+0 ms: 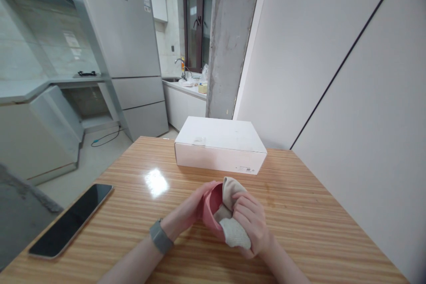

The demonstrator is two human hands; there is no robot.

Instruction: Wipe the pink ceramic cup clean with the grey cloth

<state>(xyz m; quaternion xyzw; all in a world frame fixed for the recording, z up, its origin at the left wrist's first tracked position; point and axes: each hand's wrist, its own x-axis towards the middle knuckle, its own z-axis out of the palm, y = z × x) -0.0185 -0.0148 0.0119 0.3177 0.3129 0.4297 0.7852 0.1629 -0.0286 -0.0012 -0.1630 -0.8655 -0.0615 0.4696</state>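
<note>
A pink bowl (208,214) is tilted on its side above the table, its mouth turned to the right. My left hand (196,204) grips it from the left, with the fingers partly hidden behind the bowl. A grey band sits on the left wrist. In my right hand (250,219) is a bunched beige cloth (235,233), fingers closed round it. Part of the cloth reaches into the bowl and lies against its inside and rim. The bowl's underside is hidden from view.
On the wood-grain table (299,226), a white cardboard box (219,155) stands just beyond my hands. A dark-screened phone (73,219) lies near the left edge. A white wall (359,142) borders the table's right side. Farther back are a fridge (123,31) and a sink counter (184,97).
</note>
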